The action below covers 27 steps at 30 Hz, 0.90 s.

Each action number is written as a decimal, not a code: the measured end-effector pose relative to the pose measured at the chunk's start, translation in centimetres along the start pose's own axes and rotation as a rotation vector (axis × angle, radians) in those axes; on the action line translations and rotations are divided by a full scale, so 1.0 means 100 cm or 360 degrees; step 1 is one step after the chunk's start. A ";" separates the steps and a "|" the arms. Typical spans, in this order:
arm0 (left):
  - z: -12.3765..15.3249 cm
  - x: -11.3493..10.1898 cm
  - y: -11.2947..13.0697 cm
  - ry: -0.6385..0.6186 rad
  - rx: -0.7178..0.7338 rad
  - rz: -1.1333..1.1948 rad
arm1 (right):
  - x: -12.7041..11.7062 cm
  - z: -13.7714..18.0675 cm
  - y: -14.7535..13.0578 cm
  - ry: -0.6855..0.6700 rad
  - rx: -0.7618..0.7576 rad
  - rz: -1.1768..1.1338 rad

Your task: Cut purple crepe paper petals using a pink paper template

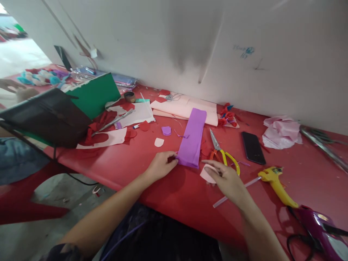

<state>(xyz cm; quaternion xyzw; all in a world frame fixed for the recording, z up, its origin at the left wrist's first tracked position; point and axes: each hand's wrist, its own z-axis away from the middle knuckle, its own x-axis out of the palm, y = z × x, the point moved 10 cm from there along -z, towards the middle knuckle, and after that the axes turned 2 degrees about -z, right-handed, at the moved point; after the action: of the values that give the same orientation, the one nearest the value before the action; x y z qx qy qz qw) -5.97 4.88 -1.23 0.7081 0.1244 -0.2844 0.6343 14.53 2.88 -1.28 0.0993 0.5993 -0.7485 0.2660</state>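
Observation:
A strip of purple crepe paper (192, 139) lies lengthwise on the red table, its near edge slightly curled. My left hand (161, 166) pinches the strip's near left corner between thumb and fingers. In my right hand (227, 178) is a small pale pink paper piece (208, 174), gripped beside the strip's near right corner. Scissors with yellow handles (224, 154) rest just beyond that hand. Left of the strip lie a small purple cut piece (166, 131) and a pale pink cut piece (159, 142).
To the right are a black phone (253, 148), a yellow glue gun (276, 183) with a clear stick, and crumpled pink paper (282, 132). Folded pink sheets (171, 108) lie at the back. A green board (96, 96) stands left, near another person's hand (25, 93).

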 end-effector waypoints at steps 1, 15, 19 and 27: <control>-0.002 0.000 -0.004 0.0007 -0.0054 0.0077 | -0.006 -0.003 0.001 0.0070 -0.0028 -0.0037; -0.001 -0.005 -0.012 0.0166 -0.0098 0.0501 | 0.025 -0.020 -0.013 0.0042 -0.0191 -0.0192; 0.007 -0.021 0.007 0.0355 0.0210 0.0307 | 0.016 -0.015 -0.021 0.0240 -0.0416 -0.0045; 0.037 -0.032 0.050 0.0549 0.0928 -0.0262 | 0.015 0.002 -0.038 0.0281 -0.0813 0.0349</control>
<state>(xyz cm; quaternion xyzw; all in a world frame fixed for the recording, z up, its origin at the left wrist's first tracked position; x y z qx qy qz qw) -6.76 1.06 4.63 0.8847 0.2000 -0.2342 0.3499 11.36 2.78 1.33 0.1580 0.7747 -0.5287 0.3087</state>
